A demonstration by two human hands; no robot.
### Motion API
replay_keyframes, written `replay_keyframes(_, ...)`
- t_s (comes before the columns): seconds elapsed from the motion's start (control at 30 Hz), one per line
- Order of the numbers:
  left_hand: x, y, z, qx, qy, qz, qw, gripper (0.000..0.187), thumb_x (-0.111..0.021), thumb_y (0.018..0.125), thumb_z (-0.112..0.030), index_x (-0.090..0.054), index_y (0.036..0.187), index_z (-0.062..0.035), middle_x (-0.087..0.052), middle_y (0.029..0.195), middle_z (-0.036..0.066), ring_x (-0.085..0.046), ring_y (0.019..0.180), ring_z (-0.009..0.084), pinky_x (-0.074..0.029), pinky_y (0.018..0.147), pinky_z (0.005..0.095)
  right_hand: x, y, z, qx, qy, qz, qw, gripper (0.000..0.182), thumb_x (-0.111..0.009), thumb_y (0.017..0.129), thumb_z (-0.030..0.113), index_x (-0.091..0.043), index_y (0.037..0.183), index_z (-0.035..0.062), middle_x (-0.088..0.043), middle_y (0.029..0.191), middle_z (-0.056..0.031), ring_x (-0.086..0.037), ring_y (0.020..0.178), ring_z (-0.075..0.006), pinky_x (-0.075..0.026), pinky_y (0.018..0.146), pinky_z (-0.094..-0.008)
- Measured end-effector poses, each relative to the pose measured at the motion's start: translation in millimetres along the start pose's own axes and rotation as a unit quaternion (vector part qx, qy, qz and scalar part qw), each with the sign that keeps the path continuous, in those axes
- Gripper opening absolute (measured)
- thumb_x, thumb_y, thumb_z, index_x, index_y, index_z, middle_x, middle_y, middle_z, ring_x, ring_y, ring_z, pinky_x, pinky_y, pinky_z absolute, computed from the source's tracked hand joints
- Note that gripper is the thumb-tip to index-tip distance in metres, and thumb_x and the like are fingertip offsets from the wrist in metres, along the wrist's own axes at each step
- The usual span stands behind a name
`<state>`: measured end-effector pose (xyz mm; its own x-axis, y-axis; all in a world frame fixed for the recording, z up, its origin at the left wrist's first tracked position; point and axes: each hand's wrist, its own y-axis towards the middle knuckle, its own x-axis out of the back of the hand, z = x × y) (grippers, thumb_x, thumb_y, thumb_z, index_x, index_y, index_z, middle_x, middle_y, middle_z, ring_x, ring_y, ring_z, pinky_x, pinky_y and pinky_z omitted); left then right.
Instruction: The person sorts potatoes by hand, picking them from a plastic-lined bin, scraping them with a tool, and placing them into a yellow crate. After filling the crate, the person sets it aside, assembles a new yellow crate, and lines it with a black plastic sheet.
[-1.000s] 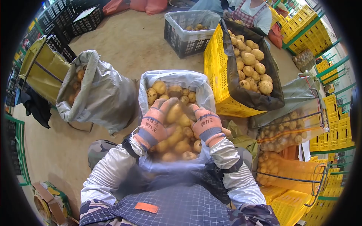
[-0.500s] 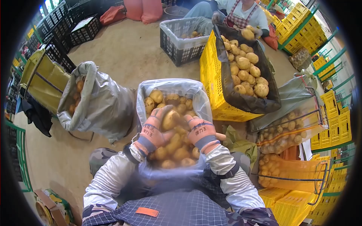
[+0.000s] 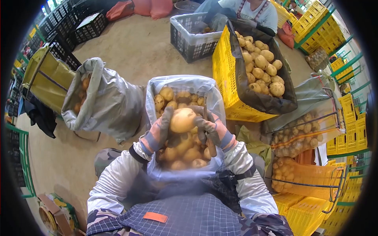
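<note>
My left hand (image 3: 158, 131), in a pink-and-grey glove, is closed round a large pale potato (image 3: 183, 120), held up over the lined crate (image 3: 151, 91). Beside the potato, my right hand (image 3: 213, 130), in a matching glove, has its fingers curled round a slim brown-handled tool (image 3: 212, 147) standing nearly upright. The right fingertips are close to the potato's right side. Under both hands, more potatoes (image 3: 179, 151) fill the crate, whose pale plastic liner folds over the rim.
Right of my crate stands a yellow crate (image 3: 224, 78) heaped with potatoes. A grey sack (image 3: 112, 100) is at left. Behind are a black lined crate (image 3: 189, 43) and a co-worker (image 3: 252, 15) reaching into it. Net bags (image 3: 303, 179) of potatoes line the right side.
My left hand has raised and turned the potato. My right hand has rotated, bringing the brown-handled tool upright. The co-worker's arm has swung from the yellow crate to the black crate.
</note>
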<state>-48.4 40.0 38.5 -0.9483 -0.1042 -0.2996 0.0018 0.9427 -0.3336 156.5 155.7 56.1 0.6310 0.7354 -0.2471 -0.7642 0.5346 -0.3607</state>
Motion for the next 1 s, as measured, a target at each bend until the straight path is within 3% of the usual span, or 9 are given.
replay_keyframes(0.2, -1, 10, 10, -0.158, 0.149, -0.029, 0.976, 0.067, -0.031, 0.106, -0.060, -0.062, 0.129, -0.0043, -0.070, 0.083, 0.006, -0.059, 0.056, 0.0097, -0.045, 0.049, 0.0234, -8, 1, -7, -0.001, 0.182, 0.062, 0.981, 0.051, -0.061, 0.097, 0.021, -0.050, 0.144, 0.0068, -0.065, 0.102, -0.0030, -0.054, 0.060, -0.0073, -0.046, 0.050, -0.0213)
replay_keyframes(0.3, 15, 21, 16, -0.430, 0.380, -0.093, 0.814, 0.058, -0.039, 0.107, -0.051, -0.060, 0.132, -0.0026, -0.070, 0.092, 0.006, -0.061, 0.063, 0.0093, -0.048, 0.054, 0.0229, -11, -6, -12, 0.015, 0.160, -0.004, 0.987, 0.051, -0.063, 0.095, 0.023, -0.052, 0.142, 0.0073, -0.064, 0.095, -0.0031, -0.053, 0.058, -0.0083, -0.046, 0.049, -0.0228)
replay_keyframes(0.37, 9, 22, -2, -0.340, 0.265, -0.075, 0.899, 0.051, -0.050, 0.104, -0.042, -0.056, 0.137, -0.0033, -0.069, 0.098, 0.005, -0.062, 0.067, 0.0100, -0.049, 0.057, 0.0237, -17, -12, -7, 0.026, 0.187, -0.058, 0.980, 0.049, -0.064, 0.093, 0.024, -0.056, 0.138, 0.0076, -0.064, 0.089, -0.0034, -0.054, 0.058, -0.0093, -0.046, 0.049, -0.0243)
replay_keyframes(0.4, -1, 5, -16, -0.096, 0.063, -0.008, 0.993, 0.051, -0.058, 0.102, -0.037, -0.053, 0.141, -0.0047, -0.068, 0.100, 0.005, -0.063, 0.069, 0.0109, -0.050, 0.059, 0.0245, -18, -14, -4, 0.036, 0.198, -0.079, 0.976, 0.047, -0.065, 0.092, 0.025, -0.058, 0.136, 0.0078, -0.063, 0.086, -0.0036, -0.054, 0.057, -0.0098, -0.047, 0.049, -0.0250)
replay_keyframes(0.53, -33, -1, -16, -0.103, 0.005, 0.032, 0.994, 0.079, -0.082, 0.084, -0.022, -0.040, 0.150, -0.0106, -0.065, 0.109, 0.005, -0.064, 0.079, 0.0110, -0.054, 0.067, 0.0269, -20, -15, 1, 0.100, 0.112, -0.107, 0.983, 0.048, -0.075, 0.086, 0.021, -0.059, 0.128, 0.0067, -0.064, 0.089, -0.0031, -0.054, 0.059, -0.0095, -0.046, 0.051, -0.0238)
replay_keyframes(0.7, -34, -4, -19, -0.124, 0.095, 0.066, 0.986, 0.072, -0.077, 0.084, -0.009, -0.042, 0.146, -0.0011, -0.061, 0.128, 0.010, -0.060, 0.116, 0.0176, -0.052, 0.096, 0.0330, -28, -24, 26, 0.050, 0.191, -0.196, 0.961, 0.051, -0.075, 0.087, 0.022, -0.057, 0.131, 0.0042, -0.068, 0.102, -0.0099, -0.065, 0.076, -0.0185, -0.055, 0.065, -0.0309)
replay_keyframes(0.73, -37, -3, -20, -0.122, 0.088, 0.062, 0.987, 0.073, -0.078, 0.083, -0.013, -0.042, 0.145, -0.0010, -0.061, 0.125, 0.010, -0.061, 0.110, 0.0166, -0.053, 0.089, 0.0314, -30, -24, 29, 0.057, 0.238, -0.222, 0.944, 0.052, -0.075, 0.087, 0.022, -0.056, 0.132, 0.0038, -0.069, 0.105, -0.0117, -0.067, 0.080, -0.0208, -0.057, 0.069, -0.0327)
replay_keyframes(0.8, -36, -2, -18, -0.111, 0.075, 0.048, 0.990, 0.075, -0.081, 0.081, -0.021, -0.044, 0.144, -0.0008, -0.063, 0.121, 0.009, -0.064, 0.098, 0.0148, -0.055, 0.075, 0.0281, 18, 11, -15, 0.082, -0.126, -0.303, 0.941, 0.066, -0.075, 0.087, 0.014, -0.046, 0.144, 0.0015, -0.064, 0.124, -0.0168, -0.066, 0.104, -0.0255, -0.056, 0.090, -0.0338)
replay_keyframes(1.0, -17, 14, 10, -0.018, -0.168, 0.131, 0.977, 0.058, -0.060, 0.097, -0.027, -0.041, 0.149, -0.0100, -0.062, 0.124, 0.009, -0.067, 0.096, 0.0192, -0.058, 0.080, 0.0320, 8, -4, -2, 0.133, 0.075, -0.193, 0.969, 0.029, -0.066, 0.093, 0.020, -0.068, 0.113, -0.0020, -0.057, 0.069, -0.0044, -0.056, 0.058, -0.0146, -0.049, 0.056, -0.0281)
